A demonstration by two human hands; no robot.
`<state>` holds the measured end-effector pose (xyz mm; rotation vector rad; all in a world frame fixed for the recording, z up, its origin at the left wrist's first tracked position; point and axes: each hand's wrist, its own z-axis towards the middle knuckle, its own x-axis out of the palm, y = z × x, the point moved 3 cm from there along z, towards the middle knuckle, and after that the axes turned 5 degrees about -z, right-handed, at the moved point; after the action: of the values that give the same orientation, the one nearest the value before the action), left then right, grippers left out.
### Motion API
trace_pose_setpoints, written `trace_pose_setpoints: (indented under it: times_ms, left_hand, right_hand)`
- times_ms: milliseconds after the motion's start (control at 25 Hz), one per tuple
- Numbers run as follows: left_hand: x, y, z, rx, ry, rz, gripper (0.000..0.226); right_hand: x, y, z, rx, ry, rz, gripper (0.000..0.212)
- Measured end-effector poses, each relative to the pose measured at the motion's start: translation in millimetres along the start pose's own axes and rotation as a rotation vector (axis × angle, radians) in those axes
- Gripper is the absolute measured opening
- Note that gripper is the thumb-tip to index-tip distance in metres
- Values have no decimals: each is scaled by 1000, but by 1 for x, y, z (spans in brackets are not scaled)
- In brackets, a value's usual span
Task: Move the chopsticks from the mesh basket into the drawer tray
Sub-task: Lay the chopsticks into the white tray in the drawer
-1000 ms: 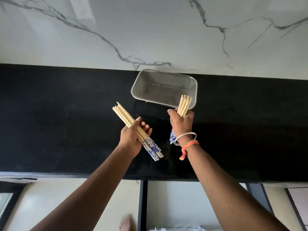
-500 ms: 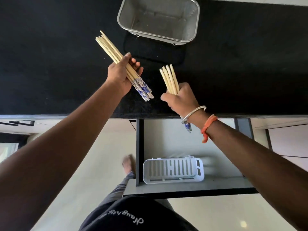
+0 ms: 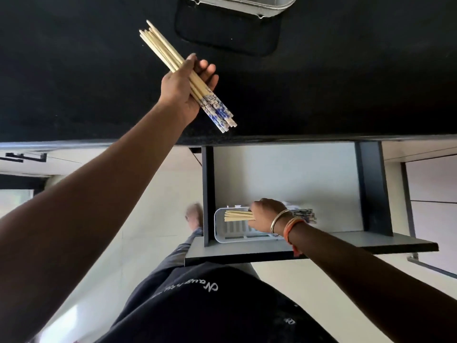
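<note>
Chopsticks split between two hands — one bundle [image 3: 238, 216] clutched in the right hand [image 3: 265, 215], lying sideways over the white drawer tray [image 3: 222, 231] in the open drawer [image 3: 284, 174]; another bundle [image 3: 173, 63] gripped by the left hand [image 3: 184, 89] above the black counter [image 3: 74, 70]. Mesh basket [image 3: 242, 3] sits at the far edge.

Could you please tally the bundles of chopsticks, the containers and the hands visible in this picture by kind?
Chopstick bundles: 2 (left bundle, right bundle)
Containers: 2 (mesh basket, white tray)
Hands: 2 (left hand, right hand)
Total: 6
</note>
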<state>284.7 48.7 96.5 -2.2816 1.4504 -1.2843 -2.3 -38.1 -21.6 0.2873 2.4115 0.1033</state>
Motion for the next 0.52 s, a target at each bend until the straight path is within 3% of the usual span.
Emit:
trace_pose_setpoints:
  times_ms: [200, 520]
  left_hand:
    - [2, 79, -42, -130, 67, -86, 14]
    - [-29, 157, -93, -164, -77, -191, 44]
  right_hand:
    - [31, 14, 15, -83, 25, -75, 22]
    - [51, 21, 19, -117, 54, -82, 22]
